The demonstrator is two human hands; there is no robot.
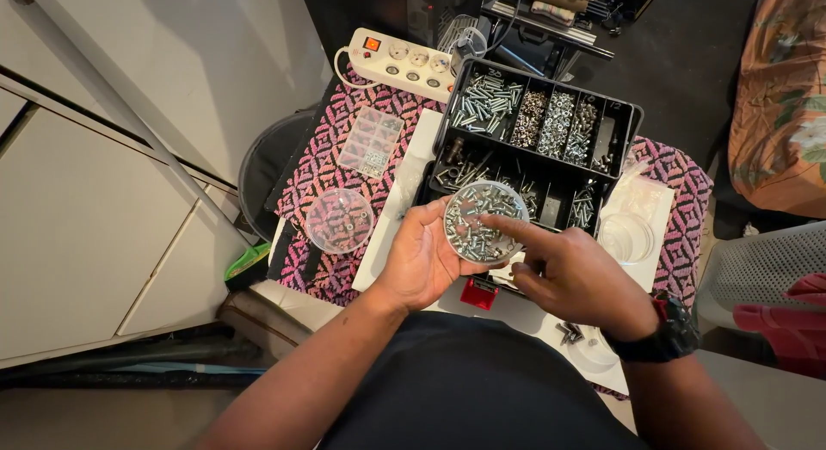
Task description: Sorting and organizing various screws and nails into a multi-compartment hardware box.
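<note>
The left hand holds a round clear dish full of screws, just in front of the black box. The right hand fingers poke in, gripping nothing. Many screws are left.

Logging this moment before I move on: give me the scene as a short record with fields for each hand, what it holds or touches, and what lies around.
left hand: holds a round clear dish of small silver screws
right hand: forefinger reaches into the dish, on the screws; black watch on wrist
organiser: black compartment box with sorted screws, just beyond the dish
other containers: clear round dish and small clear compartment case on patterned cloth
behind: white power strip
</note>
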